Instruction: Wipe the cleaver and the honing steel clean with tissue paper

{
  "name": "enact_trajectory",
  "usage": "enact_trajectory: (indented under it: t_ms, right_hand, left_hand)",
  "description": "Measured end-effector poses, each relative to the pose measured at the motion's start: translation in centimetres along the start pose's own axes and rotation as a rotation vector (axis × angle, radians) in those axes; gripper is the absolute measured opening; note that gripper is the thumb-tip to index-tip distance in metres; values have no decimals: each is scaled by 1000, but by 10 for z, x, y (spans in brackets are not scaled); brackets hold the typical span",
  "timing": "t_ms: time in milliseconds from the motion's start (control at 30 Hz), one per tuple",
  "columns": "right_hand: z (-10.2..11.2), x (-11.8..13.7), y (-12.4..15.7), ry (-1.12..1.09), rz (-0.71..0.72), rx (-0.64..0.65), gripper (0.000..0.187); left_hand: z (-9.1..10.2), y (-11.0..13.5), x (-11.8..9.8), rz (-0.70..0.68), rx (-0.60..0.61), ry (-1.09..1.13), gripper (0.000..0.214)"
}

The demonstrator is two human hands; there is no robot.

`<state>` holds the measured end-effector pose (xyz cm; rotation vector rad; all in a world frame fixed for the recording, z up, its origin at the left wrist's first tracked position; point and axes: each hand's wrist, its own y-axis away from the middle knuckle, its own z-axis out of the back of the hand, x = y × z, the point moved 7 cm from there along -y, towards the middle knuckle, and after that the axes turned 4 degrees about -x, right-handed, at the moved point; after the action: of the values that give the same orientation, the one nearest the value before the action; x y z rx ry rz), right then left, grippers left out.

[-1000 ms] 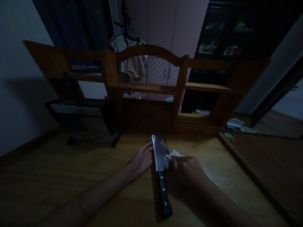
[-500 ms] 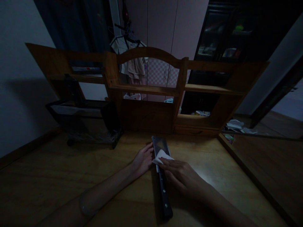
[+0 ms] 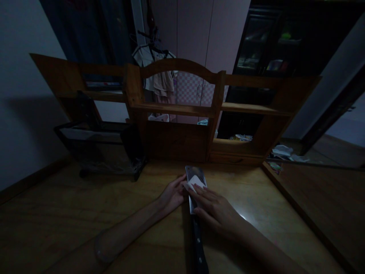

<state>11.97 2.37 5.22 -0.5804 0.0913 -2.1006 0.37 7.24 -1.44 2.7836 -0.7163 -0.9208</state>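
A cleaver [image 3: 191, 206] with a broad metal blade and a black riveted handle lies lengthwise in front of me, handle toward me. My left hand [image 3: 173, 193] is at the left edge of the blade, its fingertips touching that edge and partly hidden under it. My right hand [image 3: 213, 207] presses a folded white tissue [image 3: 196, 181] flat onto the blade with its fingers. The handle has no hand on it.
The wooden desk [image 3: 137, 224] backs onto a wooden shelf unit [image 3: 173, 110]. On the left of the desk stands a black-framed holder [image 3: 99, 146] with a dark object upright in it. A raised wooden edge [image 3: 296, 203] runs along the right side.
The cleaver has slid slightly toward me. My right hand and the tissue have moved a little farther up the blade, away from the handle. My left hand remains at the blade's left edge.
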Motion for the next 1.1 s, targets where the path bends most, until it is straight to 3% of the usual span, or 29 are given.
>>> enact_trajectory:
  t_ms: [167, 267, 467, 700, 867, 1100]
  right_hand:
    - [3, -17, 0, 126, -96, -91, 52]
    - [8, -22, 1, 182, -137, -131, 42]
    - [11, -2, 2, 136, -56, -93, 32]
    - [5, 19, 2, 53, 89, 38, 55]
    - [2, 12, 0, 96, 61, 23, 58]
    - [5, -10, 0, 248, -68, -65, 56]
  left_hand:
    - [3, -3, 3, 43, 71, -45, 40]
    - [5, -3, 3, 42, 74, -64, 40]
    - [7, -3, 1, 9, 39, -99, 41]
    - [11, -4, 3, 27, -10, -83, 31]
    - [14, -4, 1, -30, -80, -58, 21]
    - [10, -3, 4, -31, -43, -161, 23]
